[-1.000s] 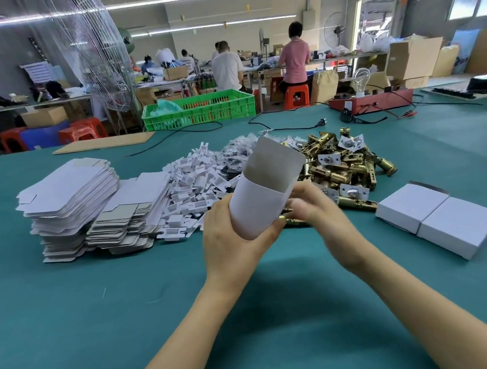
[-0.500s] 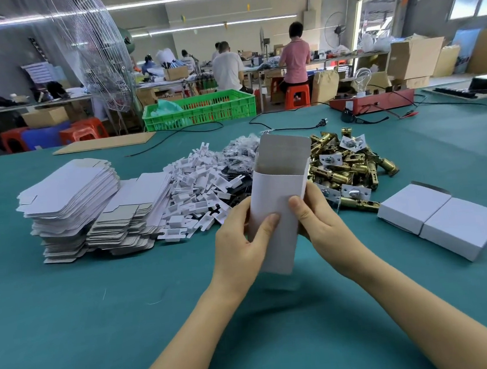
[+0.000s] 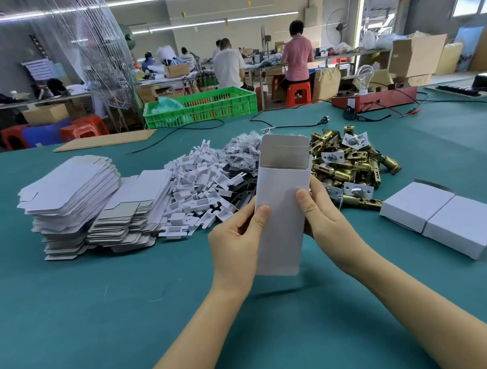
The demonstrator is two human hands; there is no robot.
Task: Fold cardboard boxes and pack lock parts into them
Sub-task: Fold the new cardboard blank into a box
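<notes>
Holding a half-formed white box [image 3: 282, 210] upright over the teal counter [image 3: 73, 328], top flap open, w/ both hands pinching it: left hand [image 3: 235, 243] is gripping the left edge, thumb on the front face, right hand [image 3: 323, 216] is doing the same on the right edge. It's looking super light, thin card, prob creasing easily if squeezed mid-panel, so imo the edges/corners are the place to be gripping. Brass lock parts [image 3: 351, 161] are sitting in a pile just behind, looking heavy + slick, so support the bottom when loading. Flat blanks [image 3: 71, 192] are stacked at left, two finished boxes [image 3: 443, 218] at right.
</notes>
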